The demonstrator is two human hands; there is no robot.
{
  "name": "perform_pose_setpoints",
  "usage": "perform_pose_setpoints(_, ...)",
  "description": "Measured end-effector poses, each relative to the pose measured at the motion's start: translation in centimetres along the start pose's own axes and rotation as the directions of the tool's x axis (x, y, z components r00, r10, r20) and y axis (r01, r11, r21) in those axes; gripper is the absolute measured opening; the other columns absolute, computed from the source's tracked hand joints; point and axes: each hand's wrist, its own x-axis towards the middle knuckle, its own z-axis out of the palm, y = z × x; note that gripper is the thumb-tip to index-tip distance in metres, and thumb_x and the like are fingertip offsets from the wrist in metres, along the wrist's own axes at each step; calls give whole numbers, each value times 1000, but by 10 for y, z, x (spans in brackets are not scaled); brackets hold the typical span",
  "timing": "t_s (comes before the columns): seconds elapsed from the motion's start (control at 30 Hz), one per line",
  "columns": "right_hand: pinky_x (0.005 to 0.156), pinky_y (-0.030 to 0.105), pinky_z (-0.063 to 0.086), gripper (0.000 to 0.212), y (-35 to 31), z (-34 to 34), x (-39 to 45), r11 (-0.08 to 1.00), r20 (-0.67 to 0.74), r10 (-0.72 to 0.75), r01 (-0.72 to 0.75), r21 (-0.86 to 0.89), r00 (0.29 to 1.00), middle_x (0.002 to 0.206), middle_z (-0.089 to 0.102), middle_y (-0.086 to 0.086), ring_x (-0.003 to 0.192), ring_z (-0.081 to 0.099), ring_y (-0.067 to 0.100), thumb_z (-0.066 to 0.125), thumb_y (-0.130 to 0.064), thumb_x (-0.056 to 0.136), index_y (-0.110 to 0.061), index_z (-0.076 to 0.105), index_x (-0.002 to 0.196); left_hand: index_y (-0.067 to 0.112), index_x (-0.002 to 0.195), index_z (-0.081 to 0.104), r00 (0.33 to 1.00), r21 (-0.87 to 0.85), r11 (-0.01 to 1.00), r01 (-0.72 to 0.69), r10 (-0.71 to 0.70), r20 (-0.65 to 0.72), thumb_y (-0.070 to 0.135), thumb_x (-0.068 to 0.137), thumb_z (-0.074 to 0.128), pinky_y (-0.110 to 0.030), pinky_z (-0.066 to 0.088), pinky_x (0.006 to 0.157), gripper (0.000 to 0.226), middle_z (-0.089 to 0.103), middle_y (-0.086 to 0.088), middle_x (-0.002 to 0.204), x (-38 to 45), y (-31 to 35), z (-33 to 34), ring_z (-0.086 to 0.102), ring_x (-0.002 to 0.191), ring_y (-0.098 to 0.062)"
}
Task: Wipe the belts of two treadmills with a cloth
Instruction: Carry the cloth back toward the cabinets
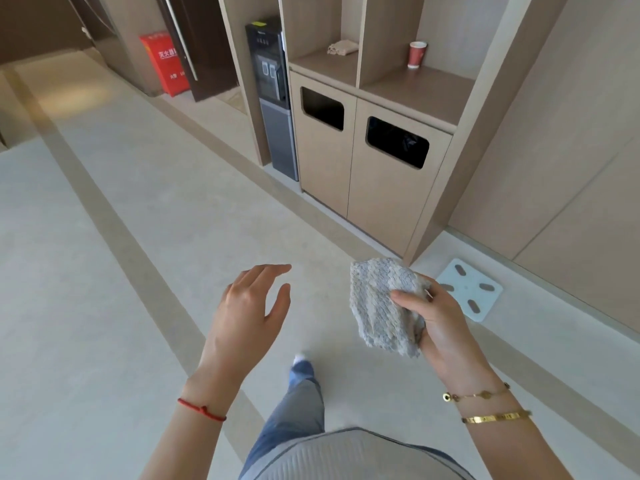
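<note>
My right hand (440, 323) grips a folded grey knobbly cloth (379, 306), thumb across its front, held in the air at waist height. My left hand (252, 306) hangs beside it to the left with relaxed, slightly spread fingers and holds nothing. No treadmill or treadmill belt appears in this view. I stand on a pale floor, one leg in jeans stepping forward below the hands.
A wooden cabinet (381, 216) with two dark bin openings stands ahead on the right, a water dispenser (273, 98) to its left. A red cup (417, 54) sits on its shelf. A white scale (467, 291) lies on the floor. A red extinguisher box (165, 62) stands farther back.
</note>
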Motion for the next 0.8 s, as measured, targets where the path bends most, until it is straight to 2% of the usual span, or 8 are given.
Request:
perform_pose_setpoints(0.13,80,40,56,42,-9,20,77,1000,-48,15,-14,12,999,115,71,10,106,68,28,68,-1,82,-12,62,122,14,125,65,999,-16,1000,-9,10,53,17,96,59,-44,52,92,30,67,-1,121,88,-31,23,65,103,-24)
perform_pose_setpoints(0.3,87,46,55,39,-38,50,184,996,-138,27,-15,86,990,116,70,13,108,66,32,66,0,83,-10,62,120,14,125,66,996,-32,997,-66,67,62,18,96,59,-41,52,93,29,67,0,121,215,-64,41,65,106,-23)
perform_pose_setpoints(0.43,83,42,55,37,-82,79,268,994,-147,-32,47,99,989,114,71,13,104,69,31,64,0,85,-9,63,121,13,123,66,986,-48,987,-152,155,69,15,95,60,-42,53,92,29,68,1,120,326,-81,52,63,109,-22)
perform_pose_setpoints(0.63,85,42,54,41,-135,102,366,985,-230,-90,122,125,969,112,69,17,103,67,35,64,0,85,-1,59,125,12,125,65,953,-78,962,-263,271,132,15,95,60,-44,53,93,30,67,-2,122,469,-85,81,63,112,-24)
perform_pose_setpoints(0.7,87,44,55,42,-147,103,394,983,-279,-90,130,126,956,113,68,19,101,68,32,64,0,85,-2,58,126,12,125,65,938,-104,950,-296,309,154,15,96,60,-44,53,94,30,67,-2,122,508,-82,96,63,113,-24)
perform_pose_setpoints(0.77,81,41,56,42,-159,101,424,983,-312,-92,137,124,946,107,68,19,91,71,26,63,1,86,-1,56,127,13,127,64,925,-132,940,-315,336,178,16,96,59,-43,53,95,31,66,-2,123,547,-79,115,63,112,-24)
perform_pose_setpoints(0.8,83,41,55,42,-165,99,439,982,-325,-93,141,127,941,109,68,20,94,71,28,63,1,86,-1,56,127,13,128,63,918,-142,936,-323,346,191,17,96,59,-43,53,95,32,66,-2,124,567,-76,125,64,107,-25)
